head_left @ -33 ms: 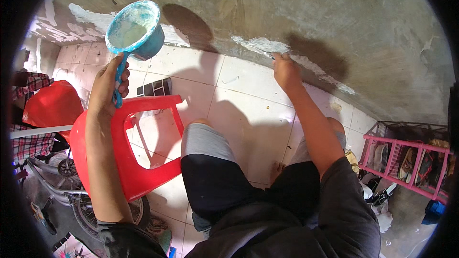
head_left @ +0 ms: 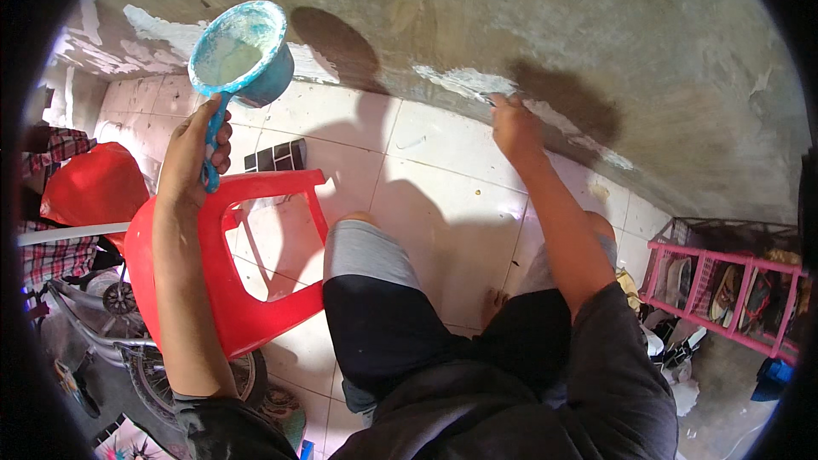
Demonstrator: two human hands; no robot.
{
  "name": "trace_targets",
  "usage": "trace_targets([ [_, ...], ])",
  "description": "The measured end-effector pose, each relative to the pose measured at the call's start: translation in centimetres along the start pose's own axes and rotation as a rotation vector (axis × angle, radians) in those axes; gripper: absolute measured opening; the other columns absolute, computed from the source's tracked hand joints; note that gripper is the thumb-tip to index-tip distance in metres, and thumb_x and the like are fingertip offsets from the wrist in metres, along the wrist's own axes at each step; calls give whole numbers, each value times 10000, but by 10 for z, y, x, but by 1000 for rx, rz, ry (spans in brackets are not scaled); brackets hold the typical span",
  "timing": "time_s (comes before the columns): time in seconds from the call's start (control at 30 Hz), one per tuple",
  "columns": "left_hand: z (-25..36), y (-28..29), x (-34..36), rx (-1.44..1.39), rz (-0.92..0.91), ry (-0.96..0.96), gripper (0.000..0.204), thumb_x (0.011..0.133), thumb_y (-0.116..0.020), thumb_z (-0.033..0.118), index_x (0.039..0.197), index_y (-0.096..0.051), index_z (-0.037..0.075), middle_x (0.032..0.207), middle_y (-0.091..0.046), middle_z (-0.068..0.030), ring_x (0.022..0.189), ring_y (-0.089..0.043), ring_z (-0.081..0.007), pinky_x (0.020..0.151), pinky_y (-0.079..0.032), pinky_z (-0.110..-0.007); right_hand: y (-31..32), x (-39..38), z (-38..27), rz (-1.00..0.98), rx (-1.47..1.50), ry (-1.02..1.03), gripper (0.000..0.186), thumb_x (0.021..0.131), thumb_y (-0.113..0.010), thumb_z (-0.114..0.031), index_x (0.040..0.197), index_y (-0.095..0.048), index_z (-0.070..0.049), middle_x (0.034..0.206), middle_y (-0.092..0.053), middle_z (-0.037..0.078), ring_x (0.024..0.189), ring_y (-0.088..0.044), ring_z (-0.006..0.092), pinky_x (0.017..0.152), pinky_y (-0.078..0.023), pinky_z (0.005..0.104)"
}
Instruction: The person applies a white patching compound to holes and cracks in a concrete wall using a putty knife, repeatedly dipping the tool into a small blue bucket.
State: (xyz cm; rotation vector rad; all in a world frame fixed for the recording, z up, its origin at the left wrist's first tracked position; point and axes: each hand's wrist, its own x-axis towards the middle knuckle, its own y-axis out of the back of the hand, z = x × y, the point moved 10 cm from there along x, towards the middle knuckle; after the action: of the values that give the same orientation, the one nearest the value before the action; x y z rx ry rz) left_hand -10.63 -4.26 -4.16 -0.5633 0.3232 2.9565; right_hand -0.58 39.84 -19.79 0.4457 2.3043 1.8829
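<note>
My left hand (head_left: pixel 198 146) is closed around the handle of a blue water dipper (head_left: pixel 271 77), held up near the wall. Pale paste coats the dipper's inside and rim, and a pool of it lies at the bottom. Low on the grey wall (head_left: pixel 477 17), my right hand (head_left: pixel 516 129) is closed on a small thing, of which only a thin tip shows at the fingers. That tip is close to a white patch (head_left: pixel 464 81) smeared along the wall's foot. More white patches (head_left: pixel 162 30) run along the wall behind the dipper.
A red plastic chair (head_left: pixel 256 324) stands under my left forearm. Beyond it are a red bag (head_left: pixel 95 187) and a bicycle (head_left: pixel 111 341). At the right, a pink rack (head_left: pixel 703 290) holds shoes. White tiles (head_left: pixel 447 204) cover the floor up to the wall.
My right hand has shifted very slightly to the right along the wall's foot. The left hand and the dipper look unmoved.
</note>
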Motion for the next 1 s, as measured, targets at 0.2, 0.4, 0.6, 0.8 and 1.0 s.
trace_targets([
  [0.2, 2, -10, 3, 5, -40, -35, 348, 960, -589, 402, 953, -561, 55, 668, -490, 22, 477, -412, -68, 439, -318, -231, 52, -16, 23, -23, 54, 13, 332, 953, -558, -223, 1277, -580, -154, 1056, -653, 215, 954, -646, 406, 833, -520, 489],
  [0.4, 0, -7, 3, 9, -34, -5, 343, 954, -598, 404, 942, -568, 62, 670, -510, 20, 466, -419, -61, 416, -305, -224, 32, -9, 4, -30, 52, 72, 303, 950, -548, -219, 1238, -586, -132, 1125, -627, 184, 951, -659, 368, 821, -536, 481],
  [0.6, -2, -4, -2, 28, 1, 14, 342, 955, -594, 411, 934, -570, 70, 654, -506, 27, 466, -417, -56, 415, -301, -221, 44, -12, 46, 36, 33, 14, 320, 951, -547, -237, 1245, -601, -122, 1125, -626, 210, 990, -644, 388, 858, -520, 489],
  [0.8, 1, -12, -2, 46, -51, -8, 352, 958, -587, 417, 941, -566, 66, 657, -511, 27, 458, -412, -57, 412, -308, -223, 83, -46, 74, 19, 72, -23, 331, 941, -567, -252, 1245, -610, -132, 1117, -635, 216, 998, -639, 401, 848, -519, 495],
  [1.0, -4, -6, 1, 37, -26, 6, 335, 966, -585, 412, 934, -572, 79, 643, -493, 45, 431, -397, -50, 387, -304, -210, 30, -28, 28, -20, 18, 47, 308, 951, -558, -267, 1226, -588, -131, 1101, -637, 189, 951, -649, 385, 801, -530, 493],
])
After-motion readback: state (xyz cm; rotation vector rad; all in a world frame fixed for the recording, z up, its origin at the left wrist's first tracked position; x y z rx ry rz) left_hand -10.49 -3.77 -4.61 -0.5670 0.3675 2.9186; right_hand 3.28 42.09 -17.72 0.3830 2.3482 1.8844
